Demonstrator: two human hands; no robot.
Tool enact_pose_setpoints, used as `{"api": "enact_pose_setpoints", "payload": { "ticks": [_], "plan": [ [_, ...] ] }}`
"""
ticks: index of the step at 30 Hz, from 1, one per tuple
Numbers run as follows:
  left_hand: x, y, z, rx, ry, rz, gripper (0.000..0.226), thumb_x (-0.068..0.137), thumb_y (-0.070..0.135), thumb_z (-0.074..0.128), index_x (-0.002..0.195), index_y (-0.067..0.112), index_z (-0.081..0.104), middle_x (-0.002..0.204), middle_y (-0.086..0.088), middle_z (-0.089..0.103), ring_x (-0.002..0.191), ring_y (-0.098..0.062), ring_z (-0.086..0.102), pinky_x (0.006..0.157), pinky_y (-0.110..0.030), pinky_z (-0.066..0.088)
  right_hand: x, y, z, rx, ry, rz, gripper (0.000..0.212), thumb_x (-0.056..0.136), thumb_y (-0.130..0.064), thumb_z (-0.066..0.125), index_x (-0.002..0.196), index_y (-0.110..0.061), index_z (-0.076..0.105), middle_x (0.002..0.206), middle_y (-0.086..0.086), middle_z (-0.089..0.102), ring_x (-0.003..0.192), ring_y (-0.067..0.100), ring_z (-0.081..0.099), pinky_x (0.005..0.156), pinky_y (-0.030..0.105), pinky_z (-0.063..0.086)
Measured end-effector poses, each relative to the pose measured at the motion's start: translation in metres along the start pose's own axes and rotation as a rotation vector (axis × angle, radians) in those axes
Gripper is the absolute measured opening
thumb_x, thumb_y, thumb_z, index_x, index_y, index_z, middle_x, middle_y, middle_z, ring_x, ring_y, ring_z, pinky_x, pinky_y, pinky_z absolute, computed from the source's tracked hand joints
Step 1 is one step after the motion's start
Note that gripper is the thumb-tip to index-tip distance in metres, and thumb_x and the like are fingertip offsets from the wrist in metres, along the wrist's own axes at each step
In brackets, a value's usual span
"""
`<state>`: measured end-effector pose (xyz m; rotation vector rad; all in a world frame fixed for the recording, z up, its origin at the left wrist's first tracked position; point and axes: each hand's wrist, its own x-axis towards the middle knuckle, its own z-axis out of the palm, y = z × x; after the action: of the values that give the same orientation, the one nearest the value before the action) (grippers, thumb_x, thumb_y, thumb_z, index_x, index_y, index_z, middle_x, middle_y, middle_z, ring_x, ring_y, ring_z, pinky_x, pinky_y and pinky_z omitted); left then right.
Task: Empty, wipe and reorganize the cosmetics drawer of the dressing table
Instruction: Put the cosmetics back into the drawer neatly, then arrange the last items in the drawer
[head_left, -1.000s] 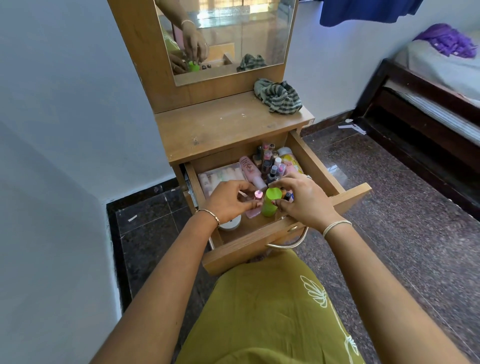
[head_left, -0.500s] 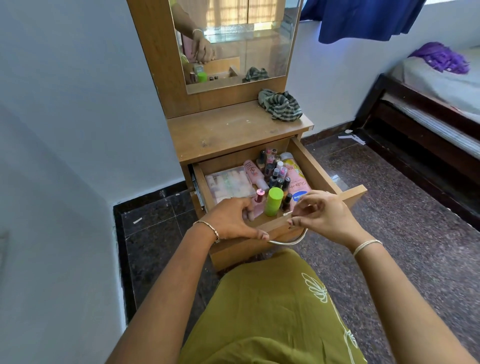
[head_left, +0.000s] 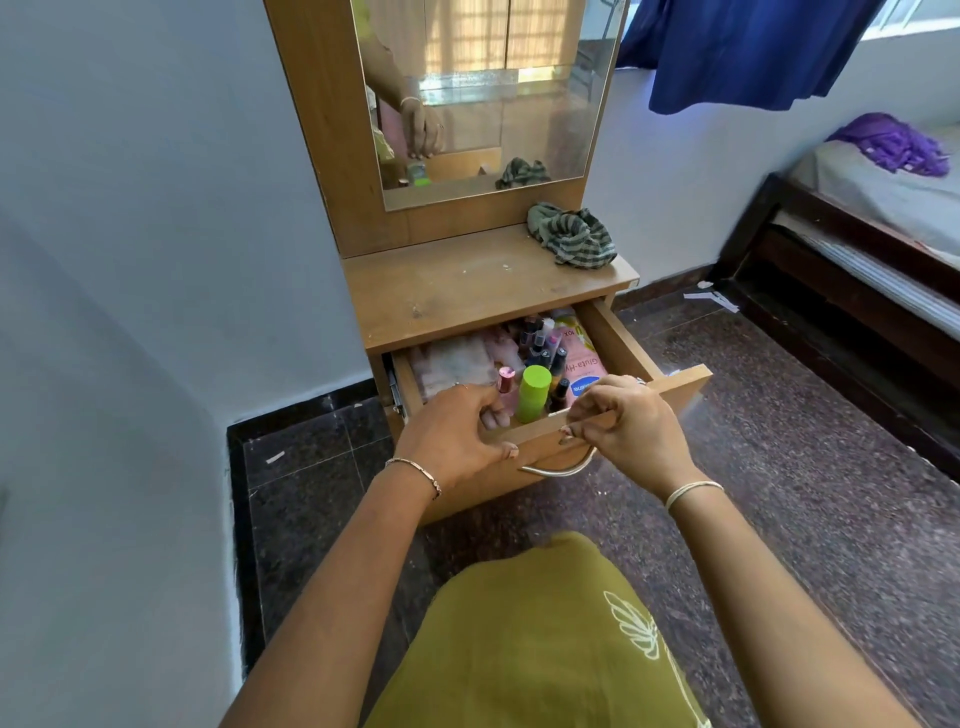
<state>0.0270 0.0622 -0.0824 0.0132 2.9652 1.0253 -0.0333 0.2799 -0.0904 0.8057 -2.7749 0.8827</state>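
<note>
The desk (head_left: 467, 291) is seen with its drawer (head_left: 623, 343) pulled out, still full. The drawer's front panel is clasped by the left grip (head_left: 457, 436), fingers curled inside and thumb outside, while the right grip (head_left: 623, 426) is held curled at that panel's top edge; whether anything is grasped cannot be told. A green bottle (head_left: 534, 392) is stood upright just inside the drawer's front, with small dark bottles (head_left: 540, 348) clustered toward the drawer's back.

Pale walls (head_left: 130, 208) meet a dark speckled floor (head_left: 779, 467) beside a bed (head_left: 857, 244).
</note>
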Motion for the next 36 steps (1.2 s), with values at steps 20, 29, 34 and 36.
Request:
{"api": "enact_pose_setpoints", "payload": {
  "ticks": [20,29,34,36],
  "plan": [
    [0.091,-0.055,-0.049,0.601,0.07,-0.073,0.088,0.075,0.031,0.072,0.145,0.032,0.018,0.152,0.002,0.022,0.137,-0.021,0.024,0.109,-0.044,0.025,0.153,-0.006,0.034,-0.426,-0.181,-0.293,0.05,0.081,-0.004,0.07,0.129,-0.001,0.057,0.128,0.016,0.058,0.115,0.035,0.058,0.084,0.047,0.054],
    [0.098,-0.05,-0.057,0.679,0.049,-0.11,0.083,0.06,0.017,0.081,0.133,0.029,0.043,0.135,-0.002,0.049,0.12,-0.023,0.05,0.087,-0.045,0.042,0.173,-0.017,0.038,-0.606,-0.227,-0.317,0.023,0.081,-0.005,0.068,0.104,-0.005,0.062,0.096,0.014,0.062,0.078,0.033,0.058,0.06,0.043,0.051],
    [0.1,-0.055,-0.055,0.695,0.035,-0.094,0.087,0.058,0.021,0.083,0.135,0.03,0.042,0.137,-0.002,0.047,0.121,-0.024,0.047,0.088,-0.046,0.04,0.179,-0.013,0.036,-0.629,-0.216,-0.397,0.02,0.081,-0.006,0.06,0.101,-0.006,0.062,0.092,0.013,0.06,0.075,0.033,0.057,0.058,0.041,0.05],
    [0.101,-0.056,-0.06,0.675,0.001,-0.092,0.088,0.06,0.023,0.083,0.137,0.03,0.04,0.14,-0.004,0.043,0.124,-0.025,0.044,0.09,-0.047,0.039,0.181,-0.017,0.034,-0.639,-0.252,-0.388,0.017,0.081,-0.006,0.058,0.098,-0.007,0.06,0.091,0.012,0.059,0.075,0.032,0.056,0.057,0.041,0.05]
  ]
}}
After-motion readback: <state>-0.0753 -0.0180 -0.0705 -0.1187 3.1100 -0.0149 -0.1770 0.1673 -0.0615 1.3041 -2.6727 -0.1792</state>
